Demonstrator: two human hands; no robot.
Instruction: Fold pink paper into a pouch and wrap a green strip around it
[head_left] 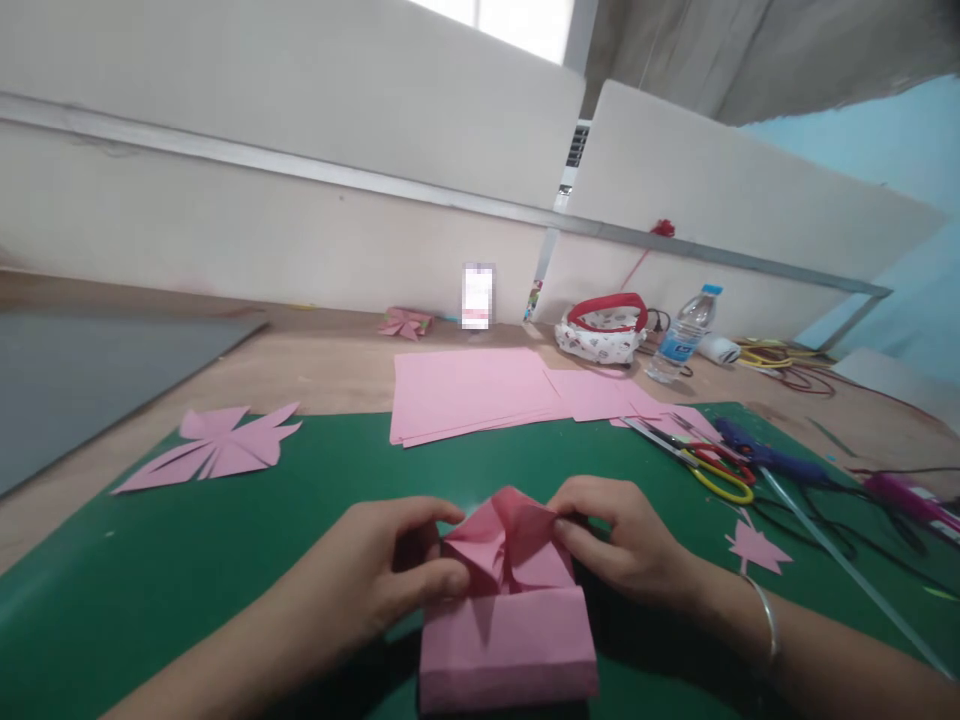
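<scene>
A folded pink paper box (510, 645) stands at the bottom centre of the view, with creased flaps (517, 540) raised at its far side. My left hand (397, 560) grips the left flap, thumb on the near side and index finger behind it. On the right, my right hand (619, 525) pinches the edge of the other flap between thumb and index finger. The box's lower end runs close to the frame's bottom edge. A bracelet (769, 620) circles my right wrist.
Pink sheets (472, 395) lie behind on the green mat (337, 460). A cut paper flower (225, 440) is at left. Scissors (705, 465), a blue glue gun (772, 455) with its cord, and a paper scrap (757, 545) lie right. A water bottle (682, 335) and pouch (600, 335) stand behind.
</scene>
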